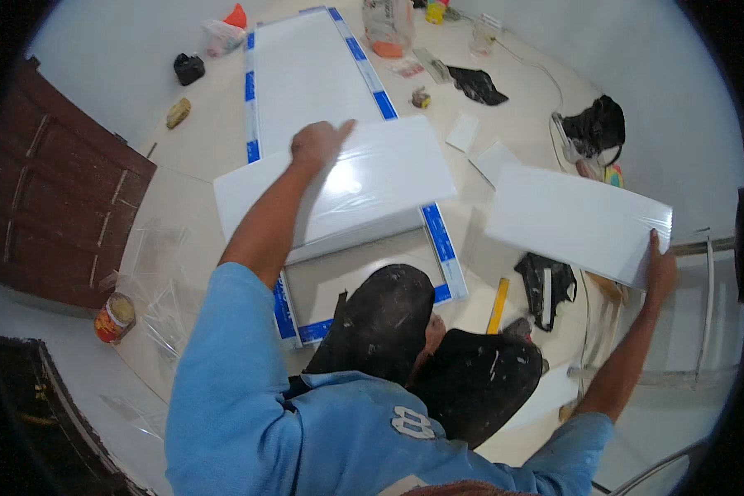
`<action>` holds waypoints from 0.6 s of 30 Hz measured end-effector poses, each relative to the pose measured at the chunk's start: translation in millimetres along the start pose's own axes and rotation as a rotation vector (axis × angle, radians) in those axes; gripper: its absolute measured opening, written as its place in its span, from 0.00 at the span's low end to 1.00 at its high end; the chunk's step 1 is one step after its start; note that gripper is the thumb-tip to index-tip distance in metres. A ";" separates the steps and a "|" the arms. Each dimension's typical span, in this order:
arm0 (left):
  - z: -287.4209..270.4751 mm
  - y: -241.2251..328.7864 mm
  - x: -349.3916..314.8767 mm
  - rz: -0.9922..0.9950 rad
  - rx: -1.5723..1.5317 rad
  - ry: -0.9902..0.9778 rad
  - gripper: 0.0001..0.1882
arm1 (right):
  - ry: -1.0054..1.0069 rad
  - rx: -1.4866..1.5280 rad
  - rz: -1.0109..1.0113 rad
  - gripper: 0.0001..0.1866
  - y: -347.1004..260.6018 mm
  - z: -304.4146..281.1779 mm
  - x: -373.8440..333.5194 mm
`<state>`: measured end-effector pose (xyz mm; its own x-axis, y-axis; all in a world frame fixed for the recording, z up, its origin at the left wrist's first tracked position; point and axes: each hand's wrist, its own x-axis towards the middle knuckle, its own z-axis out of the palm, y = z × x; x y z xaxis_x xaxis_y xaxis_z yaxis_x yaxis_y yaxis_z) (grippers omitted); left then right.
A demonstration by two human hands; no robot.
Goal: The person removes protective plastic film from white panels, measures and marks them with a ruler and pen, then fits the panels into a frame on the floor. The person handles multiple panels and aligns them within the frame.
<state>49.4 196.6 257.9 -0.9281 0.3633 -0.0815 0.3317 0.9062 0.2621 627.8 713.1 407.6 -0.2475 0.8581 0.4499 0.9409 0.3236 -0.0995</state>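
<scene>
Under the left hand (316, 142), pressed flat and open, lies a white panel (388, 178); the right hand (660, 269) grips another white panel's (574, 219) edge.

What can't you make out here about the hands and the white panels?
Head view only:
- Left hand: palm pressed on the white panel; its underside is hidden by the hand.
- Right hand: fingers under the second white panel are hidden by it.
- Long panel with blue tape: its middle is covered by the panel on top.
- Small items at the far wall: too small to identify.
</scene>
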 end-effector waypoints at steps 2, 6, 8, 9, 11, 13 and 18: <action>20.1 -32.9 4.6 -0.092 -0.062 -0.082 0.46 | -0.075 -0.029 0.173 0.51 29.9 48.3 -15.1; 41.3 -55.0 -9.0 -0.125 -0.109 -0.050 0.47 | -0.074 0.255 0.271 0.49 55.5 146.1 -114.8; 62.2 -50.1 -0.9 -0.132 -0.108 -0.032 0.46 | -0.152 0.292 0.447 0.49 81.7 183.5 -143.4; 73.6 -46.9 -0.3 -0.153 -0.123 -0.019 0.46 | -0.174 0.224 0.353 0.49 90.9 199.0 -160.2; 94.0 -45.7 -3.3 -0.085 -0.152 -0.041 0.48 | -0.173 0.179 0.337 0.50 100.4 224.6 -184.1; 100.1 -53.0 -11.8 -0.092 -0.112 -0.104 0.51 | -0.207 0.320 0.492 0.48 59.0 255.6 -232.0; 120.6 -24.2 0.2 -0.001 -0.135 -0.180 0.53 | -0.209 0.769 0.704 0.44 10.8 286.7 -257.1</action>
<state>61.6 200.9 135.6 -0.8794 0.4060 -0.2486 0.2940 0.8739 0.3872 635.4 610.3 36.4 0.1924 0.9779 -0.0816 0.5068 -0.1703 -0.8451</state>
